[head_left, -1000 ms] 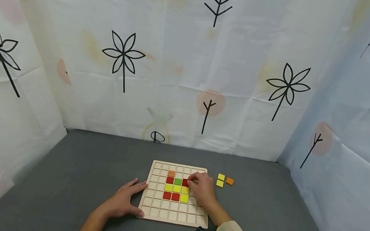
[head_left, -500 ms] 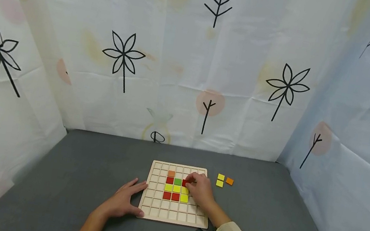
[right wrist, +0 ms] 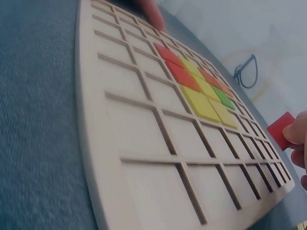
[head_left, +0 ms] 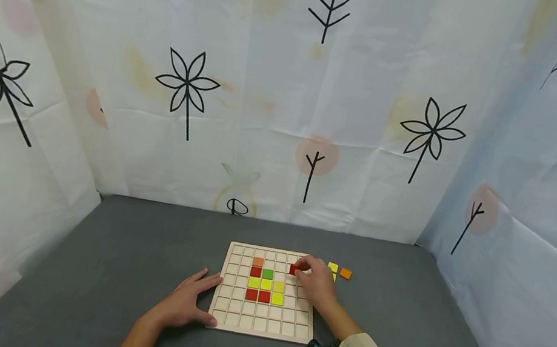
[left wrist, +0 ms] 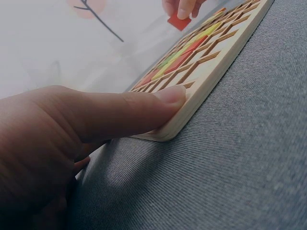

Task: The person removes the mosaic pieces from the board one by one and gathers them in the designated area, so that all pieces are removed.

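Note:
My right hand (head_left: 318, 283) pinches a small red square tile (head_left: 292, 269) between thumb and fingertips, above the right part of a wooden grid board (head_left: 234, 308). In the right wrist view this red tile (right wrist: 278, 130) is raised clear of the board and tilted. My left hand (head_left: 184, 302) rests at the board's left edge, fingers stretched out. Its thumb (left wrist: 139, 111) lies straight on the near left corner in the left wrist view. Set in the grid are red tiles (head_left: 264, 297), yellow tiles (head_left: 266, 284), a green tile (head_left: 268, 273) and an orange tile (head_left: 258, 261).
Beyond the board's right side lie two yellow tiles (head_left: 333, 267), partly behind my right hand, and a loose orange tile (head_left: 345, 274). A grey cloth-covered table (head_left: 132, 253) carries everything. Patterned white curtains (head_left: 238, 148) stand behind it and at both sides.
The red tile has been lifted out of its grid cell beside the green one. My right hand has carried it up and to the right. The left hand has stayed put.

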A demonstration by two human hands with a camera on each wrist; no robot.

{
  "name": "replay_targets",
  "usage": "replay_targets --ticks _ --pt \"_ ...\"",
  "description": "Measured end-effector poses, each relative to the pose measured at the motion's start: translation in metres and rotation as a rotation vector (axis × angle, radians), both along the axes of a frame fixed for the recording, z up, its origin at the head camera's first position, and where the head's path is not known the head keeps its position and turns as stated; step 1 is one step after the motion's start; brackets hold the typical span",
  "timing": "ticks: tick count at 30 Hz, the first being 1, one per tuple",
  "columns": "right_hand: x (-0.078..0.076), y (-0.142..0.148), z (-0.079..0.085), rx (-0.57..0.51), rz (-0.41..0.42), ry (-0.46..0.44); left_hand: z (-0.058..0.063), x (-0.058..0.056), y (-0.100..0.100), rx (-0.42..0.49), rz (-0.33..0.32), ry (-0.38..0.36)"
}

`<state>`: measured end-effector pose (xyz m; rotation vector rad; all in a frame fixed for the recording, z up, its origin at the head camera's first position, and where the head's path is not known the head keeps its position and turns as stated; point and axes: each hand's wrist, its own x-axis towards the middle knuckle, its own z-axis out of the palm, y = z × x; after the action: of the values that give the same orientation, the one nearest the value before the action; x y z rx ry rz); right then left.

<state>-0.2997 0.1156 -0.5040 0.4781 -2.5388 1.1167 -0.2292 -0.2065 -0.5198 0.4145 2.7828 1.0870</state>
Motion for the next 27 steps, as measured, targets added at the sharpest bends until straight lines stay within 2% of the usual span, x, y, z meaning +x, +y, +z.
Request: replay_targets --ticks 9,14,18,27 --pt "-0.001 0.026 -0.005 -0.101 -0.032 -0.028 -0.001 -0.001 -0.001 0.006 -0.002 -0.008" --pt "0.001 0.042 -0.009 -0.112 -0.106 0.019 -0.001 0.0 -0.002 0.012 -0.02 -0.001" --pt "0.001 0.054 -0.013 -0.12 -0.15 0.036 0.0 0.0 -0.002 0.015 -0.011 -0.007" --pt "0.0 0.079 -0.014 -0.144 -0.245 -0.024 -0.001 0.0 0.001 0.0 0.012 -0.014"
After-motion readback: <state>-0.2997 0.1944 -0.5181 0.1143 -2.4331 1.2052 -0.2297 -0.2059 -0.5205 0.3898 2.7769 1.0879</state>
